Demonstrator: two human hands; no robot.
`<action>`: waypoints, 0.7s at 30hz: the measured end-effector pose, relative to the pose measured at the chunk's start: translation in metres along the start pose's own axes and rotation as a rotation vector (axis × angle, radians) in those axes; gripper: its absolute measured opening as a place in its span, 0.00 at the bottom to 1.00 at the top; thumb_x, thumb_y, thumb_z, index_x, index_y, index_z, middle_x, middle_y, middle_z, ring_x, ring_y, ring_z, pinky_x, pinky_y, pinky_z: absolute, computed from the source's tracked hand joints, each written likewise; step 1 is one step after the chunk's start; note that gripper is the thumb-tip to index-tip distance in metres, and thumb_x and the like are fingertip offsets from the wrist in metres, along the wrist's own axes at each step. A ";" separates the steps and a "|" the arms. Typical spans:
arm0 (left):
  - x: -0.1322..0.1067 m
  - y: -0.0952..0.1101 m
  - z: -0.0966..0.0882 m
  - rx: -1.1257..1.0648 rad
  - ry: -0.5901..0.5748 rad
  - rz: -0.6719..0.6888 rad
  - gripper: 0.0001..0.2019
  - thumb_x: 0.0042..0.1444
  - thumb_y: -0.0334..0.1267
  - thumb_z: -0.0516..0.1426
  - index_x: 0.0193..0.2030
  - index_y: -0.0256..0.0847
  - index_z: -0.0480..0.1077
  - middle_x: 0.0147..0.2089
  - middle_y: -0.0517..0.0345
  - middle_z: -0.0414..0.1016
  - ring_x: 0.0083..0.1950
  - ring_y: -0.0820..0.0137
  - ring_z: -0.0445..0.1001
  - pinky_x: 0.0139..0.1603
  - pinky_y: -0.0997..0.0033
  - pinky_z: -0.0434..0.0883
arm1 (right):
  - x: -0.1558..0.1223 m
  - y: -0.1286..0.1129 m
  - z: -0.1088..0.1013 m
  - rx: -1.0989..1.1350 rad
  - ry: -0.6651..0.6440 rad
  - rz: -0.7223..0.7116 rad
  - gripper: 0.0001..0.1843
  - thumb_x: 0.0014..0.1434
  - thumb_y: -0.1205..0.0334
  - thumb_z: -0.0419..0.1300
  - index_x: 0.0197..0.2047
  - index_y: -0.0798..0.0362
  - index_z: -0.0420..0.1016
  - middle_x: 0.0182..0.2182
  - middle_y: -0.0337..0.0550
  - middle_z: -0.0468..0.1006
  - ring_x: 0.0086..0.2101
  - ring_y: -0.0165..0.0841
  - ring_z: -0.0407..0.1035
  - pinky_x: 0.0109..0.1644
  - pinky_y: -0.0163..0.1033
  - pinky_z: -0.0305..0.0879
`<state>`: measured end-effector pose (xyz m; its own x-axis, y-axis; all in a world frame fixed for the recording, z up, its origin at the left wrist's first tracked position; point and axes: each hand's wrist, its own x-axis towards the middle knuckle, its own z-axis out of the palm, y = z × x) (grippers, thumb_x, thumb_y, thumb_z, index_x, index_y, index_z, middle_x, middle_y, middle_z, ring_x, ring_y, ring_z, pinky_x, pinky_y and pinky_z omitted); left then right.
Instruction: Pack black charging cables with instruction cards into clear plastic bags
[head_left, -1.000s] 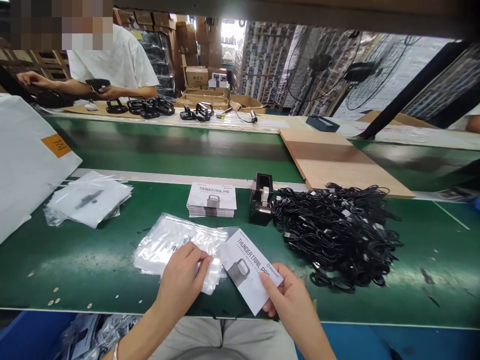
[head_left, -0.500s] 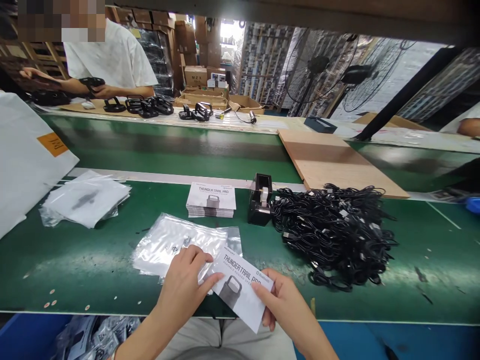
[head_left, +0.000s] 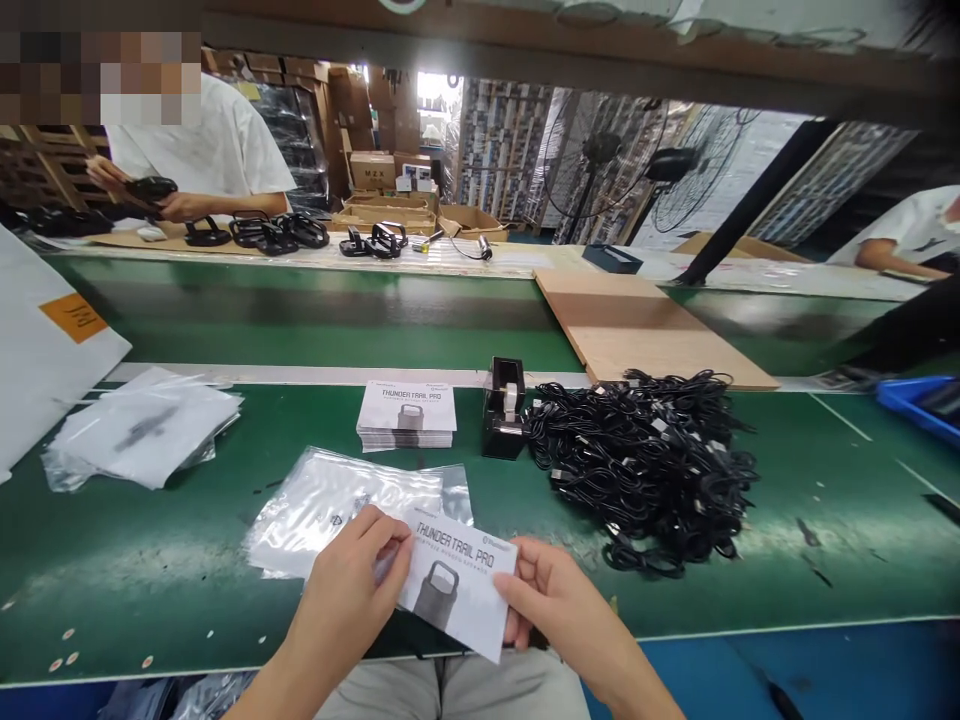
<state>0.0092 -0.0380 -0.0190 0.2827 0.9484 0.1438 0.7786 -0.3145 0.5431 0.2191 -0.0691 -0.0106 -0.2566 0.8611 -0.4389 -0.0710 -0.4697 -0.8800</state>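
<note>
Fingers of the right hand (head_left: 559, 600) pinch the printed leaflet (head_left: 454, 585) at its 3 o'clock edge; the left hand (head_left: 349, 572) curls at its 9 o'clock edge, and I cannot tell whether it grips. Plastic bags (head_left: 315, 492) lie at the leaflet's 10 o'clock. I recommend a light pinch, corners uncreased.

Two bare forearms reach up from the bottom edge, the left forearm (head_left: 289, 660) slanting rightward and the right forearm (head_left: 626, 675) slanting leftward, bringing the hands near each other without touching. The left hand (head_left: 358, 570) shows its back, with bent fingers and thumb drawn together at the tips. The right hand (head_left: 551, 595) is turned inward in a grip, thumb (head_left: 519, 594) flat on top and fingers curled behind.
</note>
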 end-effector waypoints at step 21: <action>0.012 0.001 0.007 -0.433 -0.136 -0.170 0.11 0.54 0.47 0.51 0.31 0.43 0.65 0.28 0.61 0.70 0.32 0.69 0.70 0.33 0.74 0.68 | 0.052 0.003 0.043 -0.265 0.045 -0.268 0.08 0.52 0.63 0.53 0.26 0.56 0.71 0.21 0.37 0.73 0.25 0.29 0.69 0.26 0.29 0.60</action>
<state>0.0176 -0.0271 -0.0223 0.2645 0.9618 -0.0704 0.5238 -0.0820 0.8479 0.1637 -0.0346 -0.0284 -0.2199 0.9570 -0.1890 0.1238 -0.1648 -0.9785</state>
